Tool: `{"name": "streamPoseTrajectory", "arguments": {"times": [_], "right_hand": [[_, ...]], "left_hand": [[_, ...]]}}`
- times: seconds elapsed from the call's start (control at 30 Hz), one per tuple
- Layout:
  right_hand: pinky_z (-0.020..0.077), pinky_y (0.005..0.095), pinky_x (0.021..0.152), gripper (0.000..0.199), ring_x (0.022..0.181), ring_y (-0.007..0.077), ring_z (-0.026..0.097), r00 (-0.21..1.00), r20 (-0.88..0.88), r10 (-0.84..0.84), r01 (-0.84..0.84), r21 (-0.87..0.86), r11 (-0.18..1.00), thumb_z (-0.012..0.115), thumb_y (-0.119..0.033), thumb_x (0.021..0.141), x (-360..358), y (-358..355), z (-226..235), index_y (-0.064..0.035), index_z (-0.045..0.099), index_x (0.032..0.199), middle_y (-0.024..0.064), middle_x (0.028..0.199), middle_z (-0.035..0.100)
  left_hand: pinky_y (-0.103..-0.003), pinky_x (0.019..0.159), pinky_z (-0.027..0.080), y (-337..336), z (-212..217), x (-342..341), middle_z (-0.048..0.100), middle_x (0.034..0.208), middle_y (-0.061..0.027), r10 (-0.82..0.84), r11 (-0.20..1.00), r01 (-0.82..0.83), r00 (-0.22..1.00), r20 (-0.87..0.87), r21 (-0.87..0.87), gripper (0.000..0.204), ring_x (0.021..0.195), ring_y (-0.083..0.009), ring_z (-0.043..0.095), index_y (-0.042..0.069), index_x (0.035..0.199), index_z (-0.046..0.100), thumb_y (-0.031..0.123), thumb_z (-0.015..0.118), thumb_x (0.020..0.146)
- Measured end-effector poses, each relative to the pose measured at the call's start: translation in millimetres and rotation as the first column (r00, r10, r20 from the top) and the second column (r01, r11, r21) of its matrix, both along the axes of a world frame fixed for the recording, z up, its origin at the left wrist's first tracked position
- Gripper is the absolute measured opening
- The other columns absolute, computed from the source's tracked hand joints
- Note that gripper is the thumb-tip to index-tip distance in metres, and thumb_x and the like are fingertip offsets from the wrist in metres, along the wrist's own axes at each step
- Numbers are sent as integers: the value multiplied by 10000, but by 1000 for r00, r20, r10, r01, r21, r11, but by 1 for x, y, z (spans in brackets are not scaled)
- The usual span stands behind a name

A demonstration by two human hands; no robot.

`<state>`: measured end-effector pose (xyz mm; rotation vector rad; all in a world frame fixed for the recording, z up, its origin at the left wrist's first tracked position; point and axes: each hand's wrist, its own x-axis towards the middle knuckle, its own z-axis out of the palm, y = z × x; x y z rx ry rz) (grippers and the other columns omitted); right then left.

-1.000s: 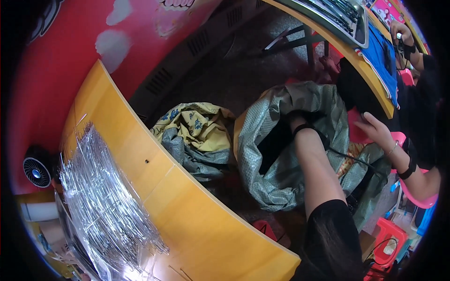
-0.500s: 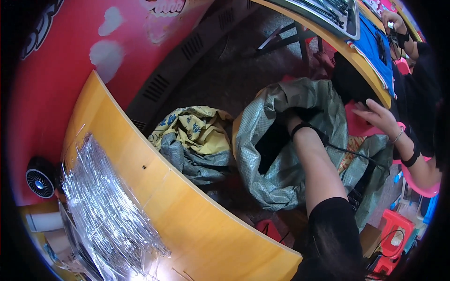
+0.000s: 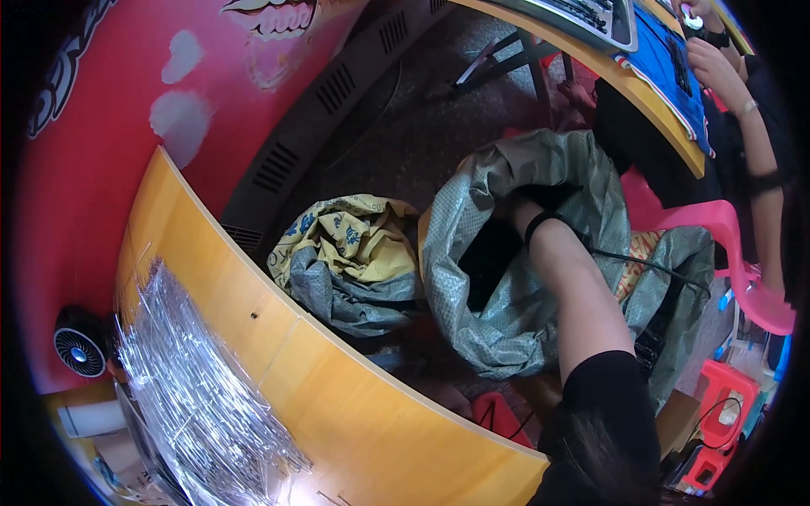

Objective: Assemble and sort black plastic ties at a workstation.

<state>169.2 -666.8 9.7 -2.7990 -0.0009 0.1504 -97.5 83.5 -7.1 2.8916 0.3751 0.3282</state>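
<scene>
My right arm, in a black short sleeve, reaches down into a large grey-green woven sack with its mouth open. A black wristband with a cord circles the wrist. Only the back of my right hand shows; its fingers are hidden in the dark inside of the sack, so what they hold or touch cannot be seen. Dark contents lie within. My left hand is out of view. Beside the sack stands a smaller crumpled sack, yellow inside and grey outside.
To the left, a wooden tabletop holds a heap of thin silvery strips and a small black fan. A co-worker's hand is over another table with a metal tray. A pink stool stands at right.
My right arm stays in the sack, nearly still. The view has shifted slightly. The co-worker's nearer hand has moved up from beside the sack to the far table, uncovering the pink stool.
</scene>
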Motion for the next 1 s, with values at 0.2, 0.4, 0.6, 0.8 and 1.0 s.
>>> {"name": "streamPoseTrajectory", "arguments": {"times": [0.2, 0.4, 0.6, 0.8, 1.0], "right_hand": [[400, 289, 651, 129, 723, 214, 465, 972, 108, 207, -158, -344, 925, 536, -115, 755, -29, -171, -8, -35, 454, 695, 67, 769, 472], [435, 288, 694, 81, 766, 222, 530, 930, -366, -26, -264, -717, 645, 562, -119, 792, 6, -198, -10, -44, 544, 768, 102, 771, 525], [441, 368, 678, 193, 719, 285, 525, 998, -21, 59, -60, -600, 798, 584, -121, 747, -8, -221, 0, -18, 456, 647, 129, 708, 491], [462, 298, 796, 160, 895, 242, 593, 988, 137, -71, 123, -415, 901, 447, -21, 874, -45, -199, 8, 19, 550, 990, 157, 889, 569], [452, 337, 892, 246, 1070, 262, 577, 973, 144, -182, 199, -922, 332, 505, -110, 864, -95, -257, 57, 1, 609, 1057, 158, 1075, 619]], "left_hand": [[-407, 932, 412, 16, -11, 5, 487, 1207, -183, -39, 999, 38, 999, -21, -30, 365, 1080, -310, 500, 11, 1269, 469, 153, 505, 935], [-407, 936, 409, 4, -7, -3, 483, 1215, -183, -22, 999, 21, 999, -40, -31, 369, 1086, -309, 496, 9, 1274, 463, 163, 496, 940], [-407, 940, 406, 2, -7, -4, 478, 1224, -183, -19, 999, 17, 998, -60, -48, 375, 1092, -308, 492, 7, 1278, 457, 173, 487, 944], [-407, 944, 404, -2, -4, -2, 473, 1233, -183, -21, 999, 18, 997, -68, -43, 380, 1099, -308, 489, 6, 1283, 451, 184, 478, 948], [-407, 948, 401, 17, -16, 2, 469, 1242, -184, -33, 994, 25, 997, -76, -111, 386, 1105, -307, 485, 4, 1288, 445, 194, 470, 953]]}}
